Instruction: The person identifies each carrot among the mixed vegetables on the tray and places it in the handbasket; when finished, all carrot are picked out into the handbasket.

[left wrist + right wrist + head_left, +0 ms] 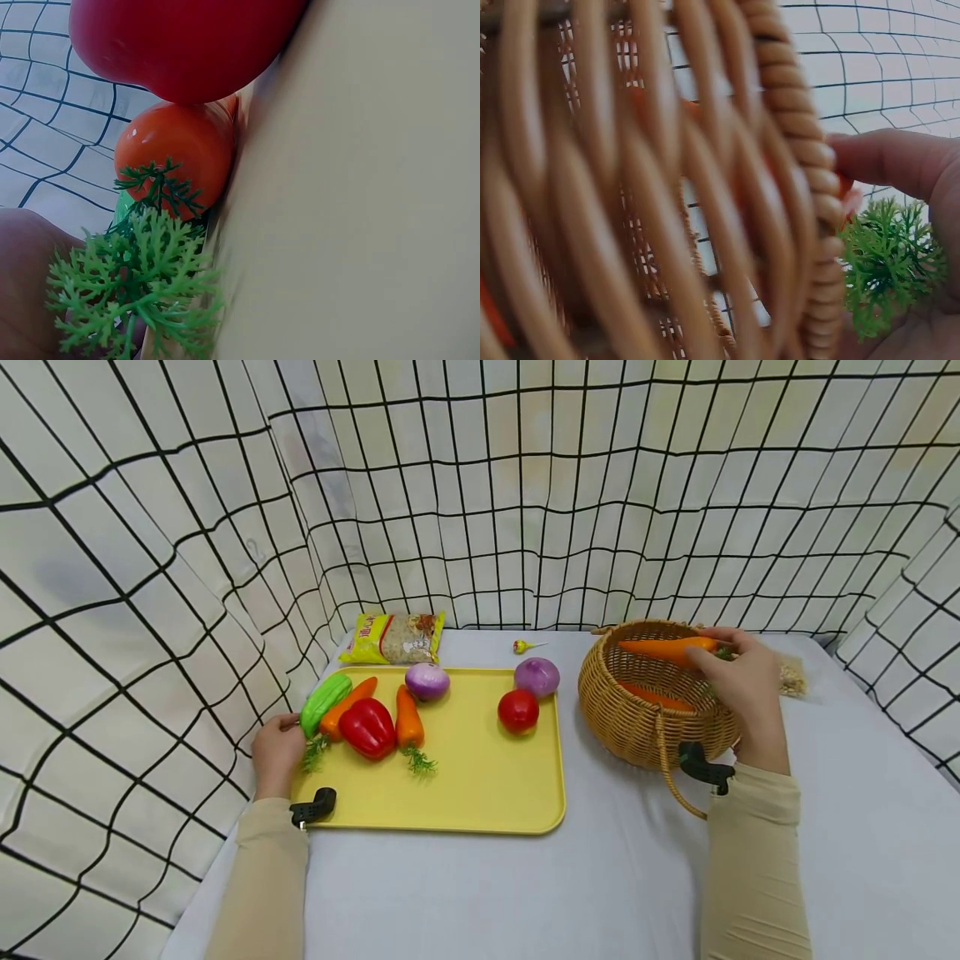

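Note:
My right hand (746, 681) grips an orange carrot (660, 649) near its leafy end, over the mouth of a wicker basket (615, 727). Another carrot (654, 697) lies inside. In the right wrist view the basket's weave hides most of the held carrot; its green leaves (889, 251) show under my fingers. My left hand (277, 752) is at the left edge of the yellow tray (480, 793), by the end of a ridged green vegetable (325, 703). Carrot leaves (150, 277) partly cover its fingers in the left wrist view, so its hold is unclear.
On the tray lie a red bell pepper (367, 728), two carrots (408, 717), two purple onions (537, 677) and a tomato (518, 711). Behind it are a yellow food packet (393, 638) and a lollipop (522, 647). A clear bag (792, 677) sits right of the basket. Black netting surrounds the table.

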The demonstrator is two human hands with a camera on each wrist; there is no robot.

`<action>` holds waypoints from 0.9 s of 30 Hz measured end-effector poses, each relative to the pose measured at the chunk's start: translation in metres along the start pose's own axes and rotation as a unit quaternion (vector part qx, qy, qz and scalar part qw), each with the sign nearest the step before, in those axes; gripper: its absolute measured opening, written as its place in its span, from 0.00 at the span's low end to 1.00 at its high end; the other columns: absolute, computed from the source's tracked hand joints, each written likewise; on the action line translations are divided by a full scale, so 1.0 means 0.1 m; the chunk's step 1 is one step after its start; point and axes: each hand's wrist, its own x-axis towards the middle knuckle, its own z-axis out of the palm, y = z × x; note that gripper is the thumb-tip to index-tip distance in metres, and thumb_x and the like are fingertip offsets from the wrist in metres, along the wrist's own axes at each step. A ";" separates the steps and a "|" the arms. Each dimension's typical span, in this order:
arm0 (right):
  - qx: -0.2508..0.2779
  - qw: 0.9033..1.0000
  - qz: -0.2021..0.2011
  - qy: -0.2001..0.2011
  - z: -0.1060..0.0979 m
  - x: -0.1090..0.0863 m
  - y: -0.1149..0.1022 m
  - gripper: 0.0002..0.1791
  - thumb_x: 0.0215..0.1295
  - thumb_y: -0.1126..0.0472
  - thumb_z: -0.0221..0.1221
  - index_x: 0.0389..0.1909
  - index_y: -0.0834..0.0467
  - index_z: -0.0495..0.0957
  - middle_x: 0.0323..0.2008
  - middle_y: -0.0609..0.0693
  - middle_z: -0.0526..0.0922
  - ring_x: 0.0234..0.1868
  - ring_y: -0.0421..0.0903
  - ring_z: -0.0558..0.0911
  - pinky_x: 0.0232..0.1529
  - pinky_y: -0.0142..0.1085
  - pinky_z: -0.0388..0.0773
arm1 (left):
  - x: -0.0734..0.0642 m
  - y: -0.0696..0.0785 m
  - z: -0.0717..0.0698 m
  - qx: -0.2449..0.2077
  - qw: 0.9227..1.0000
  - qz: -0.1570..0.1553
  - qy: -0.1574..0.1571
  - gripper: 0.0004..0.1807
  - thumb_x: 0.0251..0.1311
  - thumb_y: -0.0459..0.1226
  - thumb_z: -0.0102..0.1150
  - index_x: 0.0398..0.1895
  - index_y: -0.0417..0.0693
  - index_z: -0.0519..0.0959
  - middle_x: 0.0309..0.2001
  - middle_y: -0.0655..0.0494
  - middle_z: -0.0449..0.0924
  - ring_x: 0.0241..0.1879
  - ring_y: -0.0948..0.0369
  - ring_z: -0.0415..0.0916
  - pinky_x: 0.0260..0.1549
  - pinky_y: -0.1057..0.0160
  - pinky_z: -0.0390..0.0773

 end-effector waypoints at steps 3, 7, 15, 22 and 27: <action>-0.026 0.999 -0.008 -0.024 0.02 0.01 0.02 0.32 0.65 0.44 0.58 0.65 0.57 0.71 0.53 0.57 0.72 0.39 0.46 0.71 0.30 0.29 0.71 | 0.01 0.00 0.00 0.001 1.000 -0.003 -0.004 0.30 0.59 0.31 0.36 0.67 0.40 0.70 0.61 0.39 0.72 0.57 0.45 0.68 0.49 0.53 0.69; -0.062 0.996 -0.023 -0.054 0.04 0.02 0.03 0.33 0.65 0.42 0.57 0.65 0.58 0.71 0.53 0.61 0.73 0.42 0.51 0.71 0.34 0.35 0.71 | 0.01 0.00 0.00 -0.003 1.000 -0.006 -0.006 0.30 0.60 0.31 0.36 0.67 0.40 0.70 0.61 0.39 0.72 0.58 0.44 0.68 0.51 0.52 0.69; -0.106 0.989 -0.054 -0.090 0.08 0.04 0.05 0.32 0.66 0.43 0.58 0.63 0.60 0.72 0.51 0.63 0.74 0.41 0.55 0.72 0.32 0.40 0.72 | 0.01 0.02 0.01 -0.005 1.000 -0.008 -0.008 0.31 0.59 0.31 0.36 0.68 0.40 0.69 0.62 0.39 0.71 0.59 0.45 0.67 0.53 0.50 0.69; -0.156 0.977 -0.055 -0.131 0.10 0.04 0.05 0.33 0.64 0.41 0.58 0.63 0.58 0.72 0.54 0.64 0.74 0.40 0.55 0.73 0.34 0.41 0.71 | 0.01 0.01 0.01 -0.003 1.000 -0.008 -0.006 0.30 0.60 0.31 0.36 0.67 0.39 0.69 0.62 0.38 0.72 0.59 0.44 0.68 0.54 0.50 0.69; -0.175 0.970 -0.068 -0.154 0.12 0.04 0.04 0.32 0.64 0.44 0.60 0.63 0.58 0.72 0.52 0.63 0.76 0.40 0.55 0.74 0.36 0.42 0.71 | 0.02 0.00 0.00 0.002 1.000 -0.005 -0.007 0.30 0.60 0.31 0.36 0.67 0.39 0.70 0.61 0.38 0.72 0.59 0.44 0.68 0.54 0.49 0.69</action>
